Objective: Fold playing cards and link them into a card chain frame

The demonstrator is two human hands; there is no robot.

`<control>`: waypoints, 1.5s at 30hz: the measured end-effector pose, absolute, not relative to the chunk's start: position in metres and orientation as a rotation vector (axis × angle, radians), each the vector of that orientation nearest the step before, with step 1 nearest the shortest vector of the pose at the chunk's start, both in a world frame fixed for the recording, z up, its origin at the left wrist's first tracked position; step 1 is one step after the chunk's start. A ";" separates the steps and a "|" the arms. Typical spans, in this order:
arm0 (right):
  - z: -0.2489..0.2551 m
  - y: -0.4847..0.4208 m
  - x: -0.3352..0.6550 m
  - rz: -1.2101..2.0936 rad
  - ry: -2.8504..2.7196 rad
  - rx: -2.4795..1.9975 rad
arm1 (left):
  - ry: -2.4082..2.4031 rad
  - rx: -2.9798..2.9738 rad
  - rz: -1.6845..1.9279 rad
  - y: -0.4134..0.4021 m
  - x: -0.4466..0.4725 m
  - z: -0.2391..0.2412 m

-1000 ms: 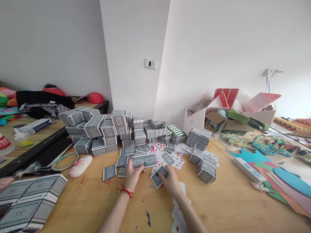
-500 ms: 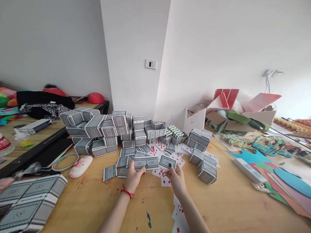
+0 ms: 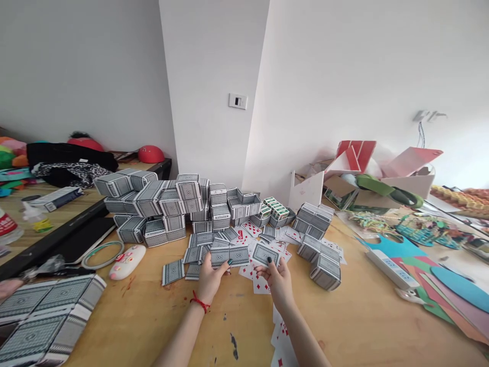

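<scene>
My left hand (image 3: pixel 212 279), with a red bracelet at the wrist, grips a flat piece made of joined playing cards (image 3: pixel 239 256), patterned grey backs up. Between the thumb and fingers of my right hand (image 3: pixel 278 278) is a single playing card (image 3: pixel 264 254), its grey back facing me. The card and the joined piece are apart by a small gap. Under and beyond my hands lie loose face-up cards (image 3: pixel 261 286) with red diamonds. Several folded card pieces (image 3: pixel 194 253) lie beside my left hand, and one flat piece (image 3: pixel 173 272) sits further left.
Stacked card blocks (image 3: pixel 168 206) rise at the back left; more card blocks (image 3: pixel 324 270) stand at right. Green-and-white card boxes (image 3: pixel 275 209) sit at the back. A white mouse (image 3: pixel 127 262), a large card structure (image 3: pixel 49 316), a power strip (image 3: pixel 393 269) and coloured paper (image 3: pixel 458 285) surround the work area.
The card in my right hand has shifted slightly to the right and up, turning a little. My left hand and its joined piece stay almost still.
</scene>
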State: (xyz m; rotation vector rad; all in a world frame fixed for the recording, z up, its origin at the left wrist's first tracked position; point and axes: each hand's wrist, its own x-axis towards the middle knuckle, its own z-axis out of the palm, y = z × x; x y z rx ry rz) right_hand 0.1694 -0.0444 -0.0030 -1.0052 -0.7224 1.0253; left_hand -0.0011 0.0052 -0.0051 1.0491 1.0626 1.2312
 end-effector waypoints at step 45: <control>-0.015 -0.043 0.184 1.251 -1.007 -1.098 | 1.137 1.101 1.218 0.004 -0.003 -0.003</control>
